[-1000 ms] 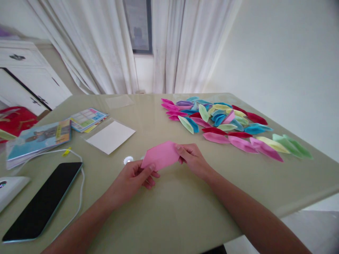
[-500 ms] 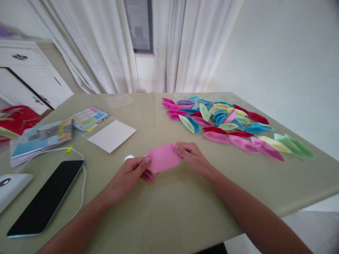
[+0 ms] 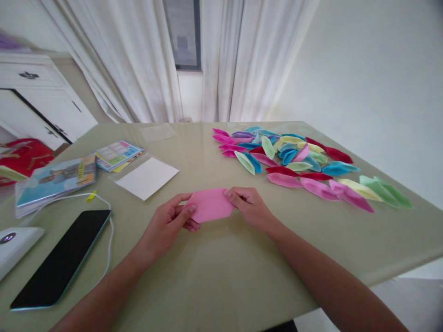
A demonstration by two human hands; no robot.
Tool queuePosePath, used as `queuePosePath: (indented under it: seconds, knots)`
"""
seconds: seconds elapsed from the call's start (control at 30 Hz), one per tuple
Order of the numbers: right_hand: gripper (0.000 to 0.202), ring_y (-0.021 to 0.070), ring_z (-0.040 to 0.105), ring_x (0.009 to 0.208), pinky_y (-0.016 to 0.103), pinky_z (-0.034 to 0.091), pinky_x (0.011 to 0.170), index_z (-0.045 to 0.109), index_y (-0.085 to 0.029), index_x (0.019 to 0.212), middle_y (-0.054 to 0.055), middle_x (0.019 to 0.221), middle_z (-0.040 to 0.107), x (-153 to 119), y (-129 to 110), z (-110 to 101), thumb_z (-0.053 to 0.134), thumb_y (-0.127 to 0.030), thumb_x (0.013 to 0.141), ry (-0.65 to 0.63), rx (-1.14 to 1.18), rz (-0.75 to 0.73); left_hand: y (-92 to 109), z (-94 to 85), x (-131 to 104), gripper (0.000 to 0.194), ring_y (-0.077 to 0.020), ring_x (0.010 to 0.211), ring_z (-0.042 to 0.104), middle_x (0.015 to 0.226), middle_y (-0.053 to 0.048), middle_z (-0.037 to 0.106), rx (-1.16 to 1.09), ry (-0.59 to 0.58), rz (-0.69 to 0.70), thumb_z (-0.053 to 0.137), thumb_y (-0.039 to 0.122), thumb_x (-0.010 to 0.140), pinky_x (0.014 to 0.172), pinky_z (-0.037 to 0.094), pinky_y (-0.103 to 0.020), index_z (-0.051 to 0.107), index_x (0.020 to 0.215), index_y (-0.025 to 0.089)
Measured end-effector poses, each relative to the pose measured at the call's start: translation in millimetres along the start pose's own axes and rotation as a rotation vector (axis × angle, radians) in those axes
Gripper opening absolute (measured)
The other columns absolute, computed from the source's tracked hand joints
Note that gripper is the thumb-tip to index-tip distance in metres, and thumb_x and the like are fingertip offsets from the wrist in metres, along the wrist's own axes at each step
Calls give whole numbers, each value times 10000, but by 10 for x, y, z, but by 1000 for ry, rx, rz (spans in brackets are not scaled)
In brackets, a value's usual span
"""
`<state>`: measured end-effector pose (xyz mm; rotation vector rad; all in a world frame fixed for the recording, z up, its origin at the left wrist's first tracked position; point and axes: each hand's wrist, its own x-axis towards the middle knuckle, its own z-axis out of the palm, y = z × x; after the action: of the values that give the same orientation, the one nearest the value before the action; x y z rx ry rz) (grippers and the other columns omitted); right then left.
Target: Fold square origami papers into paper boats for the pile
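A flat pink paper piece [image 3: 211, 205] with cut or folded corners is held above the table between both hands. My left hand [image 3: 172, 218] pinches its left end, thumb on top and fingers behind it. At its upper right corner, my right hand [image 3: 249, 204] grips it between thumb and curled fingers. Beyond my right hand, several folded boat-like paper pieces [image 3: 284, 180] in pink, red, blue, green, yellow and purple lie in loose rows.
A white sheet [image 3: 148, 178] in a clear sleeve lies beyond my left hand. Booklets [image 3: 57, 180], a phone [image 3: 62, 258], a white device [image 3: 17, 244] and a white cable [image 3: 111, 240] occupy the left side. Curtains hang behind the table [image 3: 207, 286].
My left hand has shifted its grip on the pink paper, its fingers now higher behind the left end. The paper has turned to lie more level. A small white round object is now hidden.
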<state>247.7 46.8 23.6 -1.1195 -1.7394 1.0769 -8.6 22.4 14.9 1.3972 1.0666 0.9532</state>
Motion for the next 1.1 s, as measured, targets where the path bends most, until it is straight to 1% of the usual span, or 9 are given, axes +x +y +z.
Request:
queuePosePath:
  seconds: [0.1, 0.2, 0.33, 0.47, 0.57, 0.67, 0.87, 1.0, 1.1]
  knots:
    - [505, 108, 369, 603, 270, 278, 557, 565, -179, 696, -43, 656, 406, 23, 13, -7, 606, -563, 1021, 15, 41, 14, -18, -21, -8, 567, -182, 727, 788, 838, -15, 811, 4, 65, 120, 724, 417, 975, 697, 675, -296, 510, 1453, 200]
    - [390, 96, 409, 544, 251, 301, 492, 709, -171, 946, -35, 697, 532, 50, 38, -23, 689, -560, 969, 68, 155, 56, -53, -38, -2, 481, -179, 809, 794, 944, -35, 815, 43, 94, 186, 753, 374, 958, 768, 675, -300, 584, 1376, 207]
    - [457, 102, 562, 514, 232, 409, 467, 648, -218, 1137, -24, 799, 668, 68, 62, -26, 812, -552, 872, 134, 292, 71, -84, -38, 17, 466, -173, 819, 795, 966, -31, 814, 55, 151, 187, 774, 354, 946, 801, 675, -309, 596, 1354, 218]
    - [428, 129, 668, 600, 231, 458, 540, 586, -228, 1020, -18, 802, 713, 71, 71, -18, 843, -527, 854, 122, 314, 42, -78, -26, 23, 428, -187, 823, 803, 967, -27, 817, 5, 176, 198, 780, 345, 941, 784, 688, -331, 583, 1300, 221]
    - [381, 132, 668, 641, 232, 452, 563, 619, -200, 933, -8, 770, 694, 73, 76, -24, 814, -524, 885, 101, 281, 29, -72, -28, 13, 343, -197, 843, 811, 1130, -76, 805, 26, 211, 218, 772, 338, 944, 770, 697, -337, 637, 1227, 199]
    - [347, 148, 671, 716, 246, 473, 603, 677, -187, 956, 12, 793, 690, 73, 72, -40, 741, -528, 947, 82, 241, 18, -80, -40, -3, 310, -188, 838, 812, 1258, -93, 766, 60, 246, 244, 754, 332, 957, 773, 702, -337, 676, 1226, 199]
    - [320, 145, 638, 737, 250, 484, 635, 728, -186, 991, 18, 832, 681, 62, 63, -65, 699, -504, 986, 59, 196, -17, -100, -65, -17, 309, -186, 813, 808, 993, -29, 803, 134, 252, 302, 742, 326, 969, 769, 692, -327, 687, 1252, 216]
    - [356, 139, 582, 694, 258, 471, 641, 736, -175, 897, 9, 773, 650, 49, 69, -78, 698, -519, 984, 26, 175, -22, -40, -78, -10, 274, -198, 802, 803, 885, -31, 811, 172, 227, 240, 738, 401, 965, 763, 675, -315, 717, 1144, 193]
    - [386, 139, 562, 715, 262, 456, 646, 746, -170, 851, 28, 826, 662, 40, 61, -90, 681, -522, 997, 23, 134, -67, 11, -78, -1, 305, -200, 800, 796, 879, -38, 806, 190, 243, 208, 678, 470, 993, 760, 669, -311, 749, 1077, 185]
